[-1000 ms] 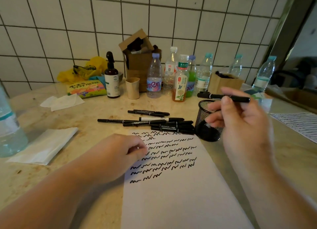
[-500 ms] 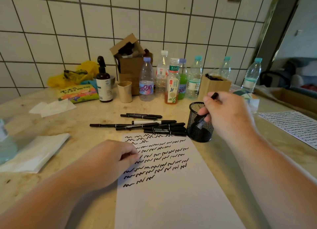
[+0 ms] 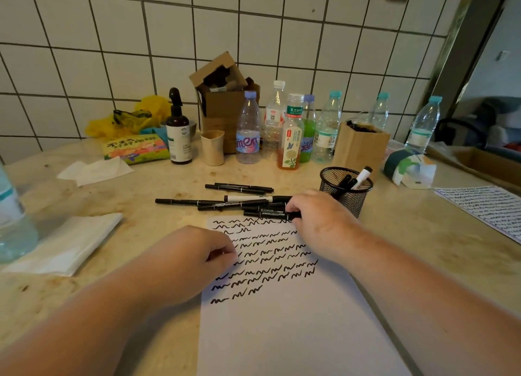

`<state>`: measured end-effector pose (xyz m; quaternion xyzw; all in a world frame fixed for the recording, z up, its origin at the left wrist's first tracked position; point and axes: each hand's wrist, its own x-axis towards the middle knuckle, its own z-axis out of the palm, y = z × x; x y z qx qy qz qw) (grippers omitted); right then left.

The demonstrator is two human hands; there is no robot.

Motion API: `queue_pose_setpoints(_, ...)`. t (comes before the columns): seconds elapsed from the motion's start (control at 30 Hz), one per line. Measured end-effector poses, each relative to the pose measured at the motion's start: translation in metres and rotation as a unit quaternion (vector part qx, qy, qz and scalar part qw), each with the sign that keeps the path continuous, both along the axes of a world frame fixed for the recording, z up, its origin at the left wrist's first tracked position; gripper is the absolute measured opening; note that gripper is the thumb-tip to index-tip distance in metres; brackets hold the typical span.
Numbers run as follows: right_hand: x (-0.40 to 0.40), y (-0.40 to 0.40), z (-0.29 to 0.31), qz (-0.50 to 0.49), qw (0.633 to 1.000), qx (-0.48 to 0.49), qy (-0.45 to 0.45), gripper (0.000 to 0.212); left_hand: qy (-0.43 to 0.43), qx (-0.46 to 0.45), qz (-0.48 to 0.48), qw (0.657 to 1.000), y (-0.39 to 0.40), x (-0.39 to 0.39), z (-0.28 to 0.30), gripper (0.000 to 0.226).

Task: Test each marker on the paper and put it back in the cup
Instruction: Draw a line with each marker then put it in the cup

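Note:
A white sheet of paper (image 3: 282, 319) with rows of black squiggles lies in front of me. Several black markers (image 3: 225, 203) lie in a loose pile just beyond its top edge. My right hand (image 3: 315, 220) reaches onto the right end of the pile, fingers curled round the nearest black marker (image 3: 267, 215). My left hand (image 3: 194, 254) rests as a loose fist on the paper's left edge, holding it down. The black mesh cup (image 3: 345, 195) stands right of the pile with a few markers in it, one with a white barrel (image 3: 362, 175).
Bottles (image 3: 248, 133), a brown spray bottle (image 3: 178, 133), a paper cup (image 3: 212, 147) and cardboard boxes (image 3: 359, 147) line the tiled wall. Tissues (image 3: 67, 243) and a water bottle (image 3: 12, 220) sit at left. A second scribbled sheet (image 3: 487, 209) lies at right.
My right hand dropped the marker it held into the mesh cup, then moved left and down onto the marker pile. The left hand stayed on the paper.

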<state>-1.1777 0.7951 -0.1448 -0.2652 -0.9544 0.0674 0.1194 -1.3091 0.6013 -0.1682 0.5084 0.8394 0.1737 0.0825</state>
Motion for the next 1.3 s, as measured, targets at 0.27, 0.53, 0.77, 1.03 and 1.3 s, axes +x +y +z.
queue_pose_setpoints(0.27, -0.016, 0.002, -0.014, -0.056, 0.991, 0.086, -0.087, 0.047, 0.005, -0.004, -0.006, 1.0, -0.001, 0.002, 0.001, 0.021)
queue_pose_setpoints(0.53, -0.001, -0.012, -0.005, -0.044, 0.995, 0.047, -0.072, 0.016, -0.009, -0.001, 0.0, 1.0, -0.003, 0.004, 0.002, 0.018)
queue_pose_setpoints(0.77, 0.039, -0.035, 0.001, 0.029, 0.898, -0.41, 0.158, 0.009, -0.015, 0.005, -0.005, 1.0, -0.001, 0.003, 0.0, 0.017)
queue_pose_setpoints(1.03, 0.043, -0.041, -0.026, 0.096, 0.75, -0.588, 0.287, 0.008, -0.048, 0.032, -0.035, 0.998, -0.001, 0.013, 0.008, 0.019)
queue_pose_setpoints(1.3, 0.044, -0.048, -0.021, 0.145, 0.735, -0.6, 0.28, 0.028, -0.079, 0.083, -0.082, 0.99, 0.004, 0.024, 0.01, 0.014)
